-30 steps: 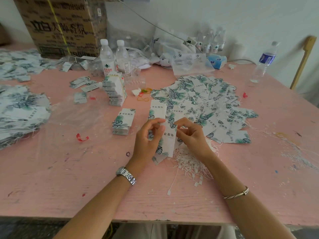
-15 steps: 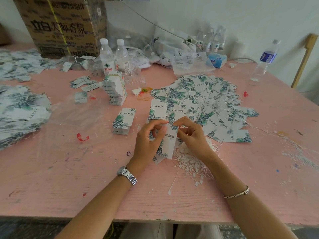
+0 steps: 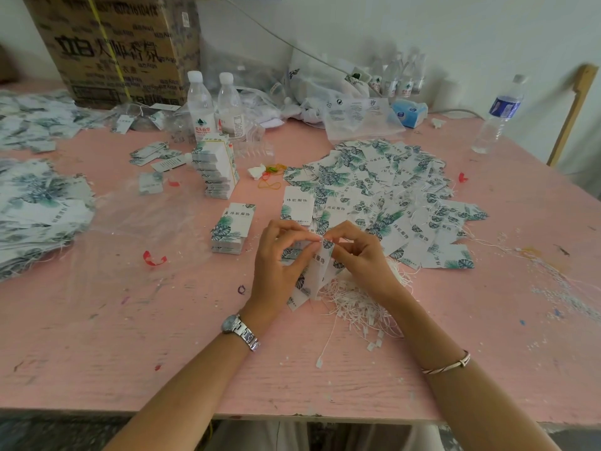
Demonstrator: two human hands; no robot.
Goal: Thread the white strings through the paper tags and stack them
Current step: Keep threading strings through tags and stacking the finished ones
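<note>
Over pink table (image 3: 97,353), left grip (image 3: 276,265) and right grip (image 3: 361,255) pinch leaf-printed white tag (image 3: 320,265).

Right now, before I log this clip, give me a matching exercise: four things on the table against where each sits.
1 cardboard box
2 loose white strings
3 blue-label bottle
4 red scrap

a far right edge
b far left, against the wall
c beneath the right hand
d near side, left of the left hand

Pairs: 1-b, 2-c, 3-a, 4-d
</note>
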